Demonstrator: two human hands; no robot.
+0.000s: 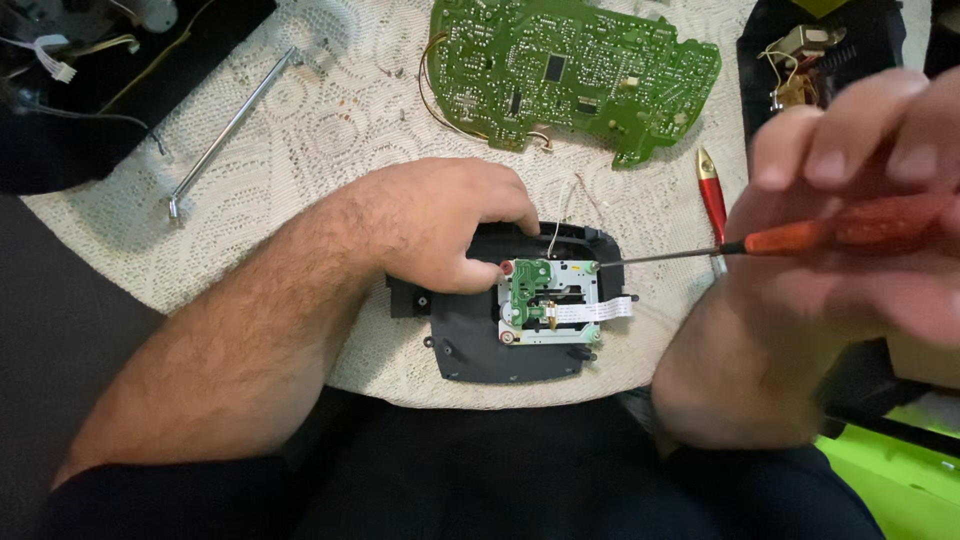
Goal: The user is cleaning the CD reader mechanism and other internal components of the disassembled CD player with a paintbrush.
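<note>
- At the near edge of the counter [300, 130], which is covered with a cream lace cloth, lies a black plastic tray [470, 335] carrying a small metal drive mechanism [550, 300] with a green board on top; it sits close to the person's lap, within easy reach of both hands.
- The left hand [440, 225] rests over the tray's upper left corner, its fingers [480, 270] curled together and pressing down on the housing, seemingly to keep it from sliding or turning under the tool.
- The right hand [860, 210], blurred and close to the camera, has its fingers clamped on the red handle of a screwdriver [780, 240]; the thin shaft runs left, nearly level, and its tip meets the mechanism's upper right corner, apparently at a screw.
- A white ribbon cable [600, 310] trails loose from the mechanism's right side.
- Farther back lie a large green circuit board [570, 75], set aside face-up, a metal rod [235, 125], and a second red-handled tool [710, 190] just beside the working hand.
</note>
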